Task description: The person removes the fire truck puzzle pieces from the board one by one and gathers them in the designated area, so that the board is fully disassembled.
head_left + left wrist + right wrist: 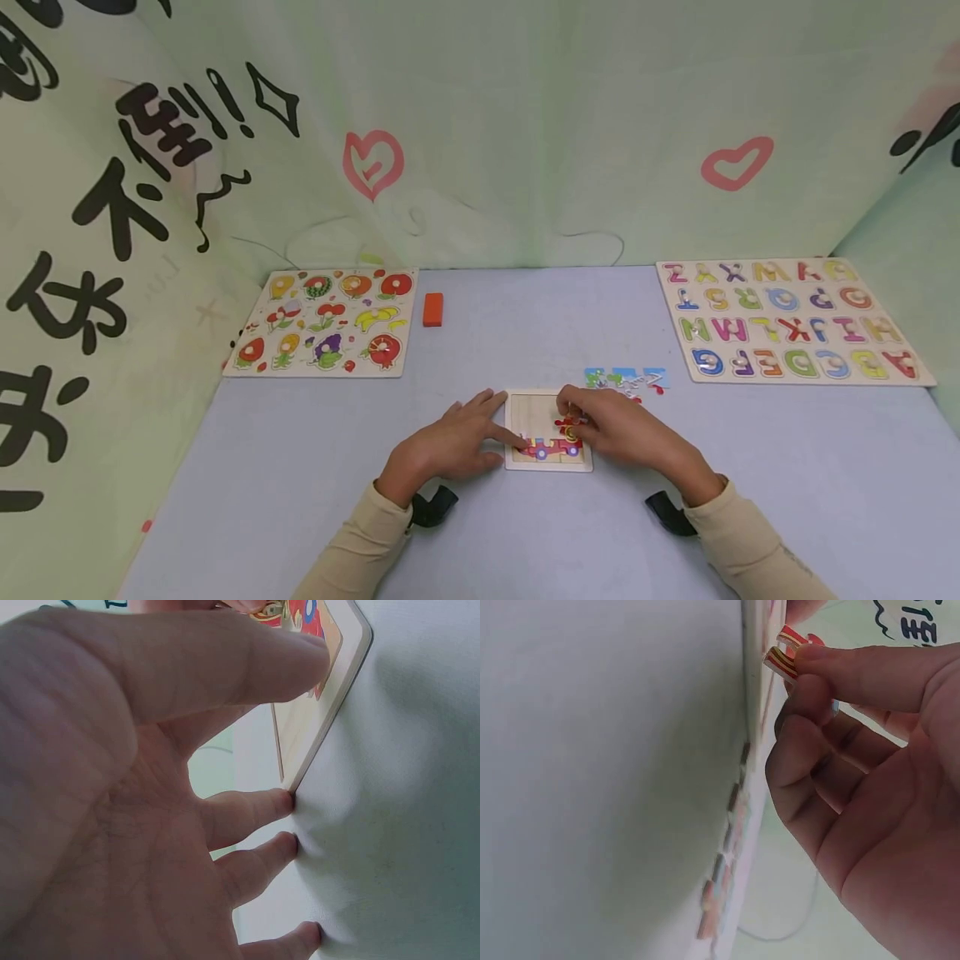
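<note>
A small wooden puzzle tray (pixel 531 408) lies flat on the table in front of me. Joined pieces picturing a red vehicle (pixel 553 451) fill its lower part, and bare wood shows above them. My left hand (pixel 459 440) is spread at the tray's left side, one finger reaching onto the pieces and other fingertips at the edge. Between thumb and finger, my right hand (pixel 626 425) pinches a red and yellow puzzle piece (pixel 781 663) over the tray's right half. The fingers hide part of that piece.
Loose puzzle pieces (pixel 618 377) lie behind the tray, partly covered by the right hand. A fruit puzzle board (pixel 258 369) sits at back left, beside an orange block (pixel 432 309). At back right is an alphabet board (pixel 810 382). Cloth walls (pixel 480 125) border the table.
</note>
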{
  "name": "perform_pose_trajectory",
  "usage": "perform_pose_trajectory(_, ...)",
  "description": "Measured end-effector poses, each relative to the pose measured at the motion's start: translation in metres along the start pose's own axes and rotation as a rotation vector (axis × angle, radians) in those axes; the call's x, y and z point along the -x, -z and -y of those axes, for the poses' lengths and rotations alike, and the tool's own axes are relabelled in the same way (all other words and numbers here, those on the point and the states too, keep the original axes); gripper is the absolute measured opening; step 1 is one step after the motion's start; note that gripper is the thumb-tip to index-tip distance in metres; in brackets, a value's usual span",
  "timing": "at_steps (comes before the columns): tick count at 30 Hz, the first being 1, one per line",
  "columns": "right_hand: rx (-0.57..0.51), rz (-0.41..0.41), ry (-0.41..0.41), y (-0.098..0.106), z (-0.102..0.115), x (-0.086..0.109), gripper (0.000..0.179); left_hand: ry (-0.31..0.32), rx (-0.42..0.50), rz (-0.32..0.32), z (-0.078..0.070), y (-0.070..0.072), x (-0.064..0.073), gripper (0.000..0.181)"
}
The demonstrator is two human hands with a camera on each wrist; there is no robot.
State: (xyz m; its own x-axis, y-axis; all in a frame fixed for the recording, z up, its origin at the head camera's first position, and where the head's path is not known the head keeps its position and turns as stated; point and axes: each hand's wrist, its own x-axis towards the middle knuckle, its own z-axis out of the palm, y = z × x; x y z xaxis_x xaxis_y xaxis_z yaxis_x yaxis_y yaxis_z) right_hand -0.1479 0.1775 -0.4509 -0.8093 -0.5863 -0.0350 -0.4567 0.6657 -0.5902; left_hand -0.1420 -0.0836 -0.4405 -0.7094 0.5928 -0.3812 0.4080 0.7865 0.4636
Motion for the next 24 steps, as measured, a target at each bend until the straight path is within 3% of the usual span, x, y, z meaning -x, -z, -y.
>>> perform_pose_trajectory(6, 0.003, -0.027, -0.038, 0.024, -0.008, 0.01, 0.021, -0.016, 0.01, -0.002, -0.001, -0.001, 0.0, 0.035)
perform_pose_trajectory(13, 0.03, -0.018, -0.152, 0.058, -0.036, 0.032, 0.02, -0.003, 0.004, -0.01, -0.002, -0.002, 0.001, 0.035)
perform_pose_trajectory(17, 0.059, 0.007, -0.181, 0.062, -0.052, 0.043, 0.024, -0.001, -0.003, -0.012, -0.002, -0.003, 0.001, 0.036)
perform_pose_trajectory(24, 0.11, 0.001, -0.146, 0.059, -0.063, 0.044, 0.028, 0.007, -0.006, -0.021, -0.001, -0.002, 0.001, 0.036)
